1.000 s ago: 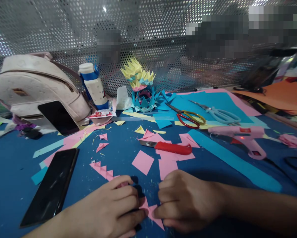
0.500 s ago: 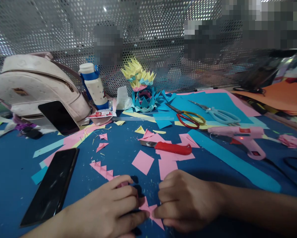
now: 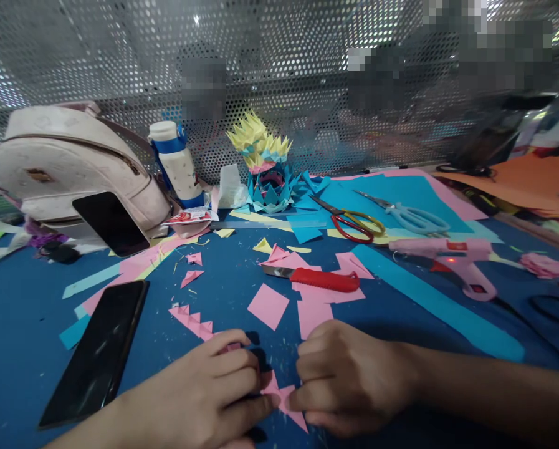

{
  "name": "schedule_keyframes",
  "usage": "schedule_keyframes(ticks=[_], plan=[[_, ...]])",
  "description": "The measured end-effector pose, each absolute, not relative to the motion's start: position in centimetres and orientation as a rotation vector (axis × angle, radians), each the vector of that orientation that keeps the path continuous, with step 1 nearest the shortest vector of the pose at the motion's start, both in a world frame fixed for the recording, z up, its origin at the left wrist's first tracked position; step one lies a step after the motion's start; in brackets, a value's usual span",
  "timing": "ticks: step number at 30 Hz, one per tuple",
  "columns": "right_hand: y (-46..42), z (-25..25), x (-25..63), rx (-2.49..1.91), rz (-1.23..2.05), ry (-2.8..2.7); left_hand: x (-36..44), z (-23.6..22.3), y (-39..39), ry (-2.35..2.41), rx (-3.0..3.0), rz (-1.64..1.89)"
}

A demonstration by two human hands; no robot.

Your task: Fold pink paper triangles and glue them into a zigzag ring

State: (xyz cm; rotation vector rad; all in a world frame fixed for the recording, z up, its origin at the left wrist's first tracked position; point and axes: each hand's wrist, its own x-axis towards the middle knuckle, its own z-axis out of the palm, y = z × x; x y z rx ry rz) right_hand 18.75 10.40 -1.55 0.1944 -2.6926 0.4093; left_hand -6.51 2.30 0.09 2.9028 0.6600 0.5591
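At the bottom middle, a piece of pink paper (image 3: 288, 404) with folded, pointed corners lies on the blue table between my hands. My left hand (image 3: 218, 390) is closed, with its thumb and index finger pressed on the paper's left side. From the other side my right hand (image 3: 339, 380), curled, pinches the paper's right edge; its fingertips are partly hidden. A row of joined pink paper triangles (image 3: 192, 319) runs out from under my left hand. Just beyond my hands lie a pink paper square (image 3: 268, 305) and another pink square (image 3: 314, 318).
A red-handled utility knife (image 3: 323, 279) lies beyond the squares. To the right are a pink glue gun (image 3: 452, 249), its light on, red-and-yellow scissors (image 3: 354, 224) and blue-handled scissors (image 3: 414, 217). A phone (image 3: 96, 349) lies left; a folded-paper model (image 3: 270, 187) stands behind.
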Motion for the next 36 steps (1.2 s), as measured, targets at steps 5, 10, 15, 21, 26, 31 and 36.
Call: schedule_keyframes(ticks=[5,10,15,21,26,31,36], plan=[[10.42,-1.79,18.81,0.186,0.426,-2.695,-6.33,0.25,2.02,0.681,2.964,0.504],[10.45,-1.88,18.86,0.188,0.402,-2.697,-6.51,0.25,2.01,0.663,2.904,0.532],[10.38,-1.96,18.89,0.198,0.396,-2.692,-6.70,-0.08,2.34,0.631,2.866,0.557],[10.30,-2.18,18.80,0.202,0.391,-2.642,-6.57,0.14,2.24,0.672,2.897,0.541],[10.28,-1.98,18.77,0.180,0.393,-2.677,-6.44,0.38,2.22,0.693,2.900,0.513],[10.30,-1.88,18.75,0.193,0.376,-2.679,-6.31,0.52,2.37,0.698,2.906,0.538],[10.40,-1.79,18.73,0.196,0.380,-2.694,-6.32,0.36,2.41,0.666,2.920,0.578]])
